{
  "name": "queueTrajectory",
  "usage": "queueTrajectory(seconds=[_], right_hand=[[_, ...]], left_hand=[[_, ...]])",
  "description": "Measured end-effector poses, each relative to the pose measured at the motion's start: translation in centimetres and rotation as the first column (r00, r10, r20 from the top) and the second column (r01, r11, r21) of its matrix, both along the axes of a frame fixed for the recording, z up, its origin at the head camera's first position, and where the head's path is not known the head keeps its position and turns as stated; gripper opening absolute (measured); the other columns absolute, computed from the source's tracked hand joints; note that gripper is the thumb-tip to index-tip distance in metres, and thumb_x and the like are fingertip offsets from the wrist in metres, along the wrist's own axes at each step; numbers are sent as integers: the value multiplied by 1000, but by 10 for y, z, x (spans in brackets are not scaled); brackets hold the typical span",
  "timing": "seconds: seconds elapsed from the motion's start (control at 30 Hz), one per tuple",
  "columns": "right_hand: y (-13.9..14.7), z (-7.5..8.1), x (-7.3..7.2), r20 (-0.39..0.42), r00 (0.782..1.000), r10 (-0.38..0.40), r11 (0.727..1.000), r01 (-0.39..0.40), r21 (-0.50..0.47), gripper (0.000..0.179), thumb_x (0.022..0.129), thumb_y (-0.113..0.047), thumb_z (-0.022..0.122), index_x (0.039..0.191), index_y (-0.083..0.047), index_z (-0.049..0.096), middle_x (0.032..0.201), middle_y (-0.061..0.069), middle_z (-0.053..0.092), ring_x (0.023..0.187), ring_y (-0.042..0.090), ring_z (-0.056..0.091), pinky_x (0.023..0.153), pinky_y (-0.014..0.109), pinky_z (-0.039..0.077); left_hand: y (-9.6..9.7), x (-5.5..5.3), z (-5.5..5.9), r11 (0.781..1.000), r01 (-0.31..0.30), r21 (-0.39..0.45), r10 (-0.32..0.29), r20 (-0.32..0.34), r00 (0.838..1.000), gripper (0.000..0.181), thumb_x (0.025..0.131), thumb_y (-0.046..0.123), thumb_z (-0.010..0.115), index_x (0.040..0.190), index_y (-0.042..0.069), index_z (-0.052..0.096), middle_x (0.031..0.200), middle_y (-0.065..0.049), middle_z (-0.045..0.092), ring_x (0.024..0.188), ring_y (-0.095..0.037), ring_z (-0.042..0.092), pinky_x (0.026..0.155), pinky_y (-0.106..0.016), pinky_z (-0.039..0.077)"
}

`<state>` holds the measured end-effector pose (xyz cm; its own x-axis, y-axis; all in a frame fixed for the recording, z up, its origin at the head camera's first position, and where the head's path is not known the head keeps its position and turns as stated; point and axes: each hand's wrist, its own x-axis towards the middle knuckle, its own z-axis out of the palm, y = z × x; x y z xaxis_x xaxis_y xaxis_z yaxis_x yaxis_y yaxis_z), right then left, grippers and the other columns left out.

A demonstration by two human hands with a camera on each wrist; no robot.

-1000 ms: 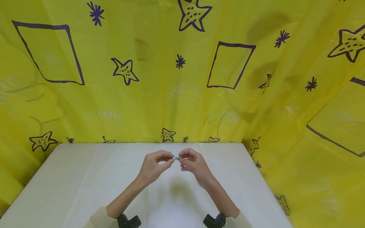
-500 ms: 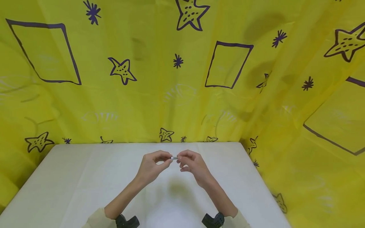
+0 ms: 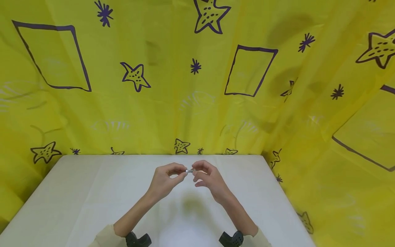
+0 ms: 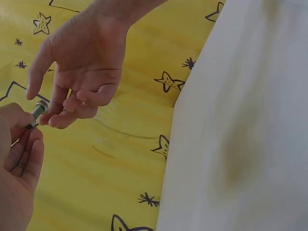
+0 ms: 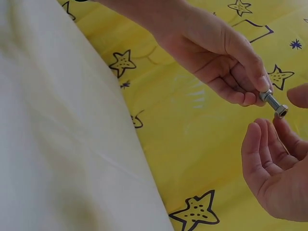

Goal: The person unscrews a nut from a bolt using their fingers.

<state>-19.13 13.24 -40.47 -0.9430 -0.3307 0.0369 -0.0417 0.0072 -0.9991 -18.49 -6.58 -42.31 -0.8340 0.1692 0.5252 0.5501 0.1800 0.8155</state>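
Over the white table, my left hand [image 3: 163, 181] pinches a metal bolt [image 5: 273, 102] at one end between thumb and fingertips. The bolt lies roughly level, its threaded shank pointing toward my right hand [image 3: 213, 181]. A hex nut [image 5: 282, 112] sits on the far end of the shank, its open hole showing in the right wrist view. Of my right hand, one fingertip is right at the nut from beneath, while the thumb stands apart from it. The other right fingers are loosely bent and hold nothing. The bolt's gripped end is partly covered by my left fingers.
The white table [image 3: 123, 192] spreads beneath both hands, with a soft shadow on it. Yellow curtains [image 3: 172, 113] printed with dark stars and frames hang behind the table and along its sides. A dark device is strapped at each wrist.
Half a second ago my right fingertips were closer round the bolt's free end; now the right thumb and fingers have spread away from it. My left hand keeps its pinch.
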Motion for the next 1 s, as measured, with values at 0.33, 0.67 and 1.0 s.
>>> queueTrajectory(seconds=[0.33,0.67,1.0], right_hand=[[0,-2,-1,0,1000,7,1000,-7,2,16,96,-8,61,106,5,62,86,6,63,76,17,58,72,29,57],[-1,-3,-2,-30,999,36,999,-35,17,24,94,-4,60,115,5,56,100,11,61,82,22,61,76,32,58],[-3,-3,-2,3,1000,-2,1000,2,20,23,99,-15,60,105,8,62,87,6,65,78,19,60,76,32,57]], left_hand=[[-2,1,-1,1000,-1,-2,1,6,1000,12,86,-1,75,97,5,75,93,-1,73,82,-16,69,83,-34,58],[-4,2,-1,1000,-3,-1,3,-1,1000,12,86,-2,75,97,5,75,92,-1,73,82,-16,69,83,-33,58],[-5,3,1,1000,-3,-9,3,7,1000,12,87,-1,75,97,5,75,93,-1,73,82,-16,70,83,-33,58]])
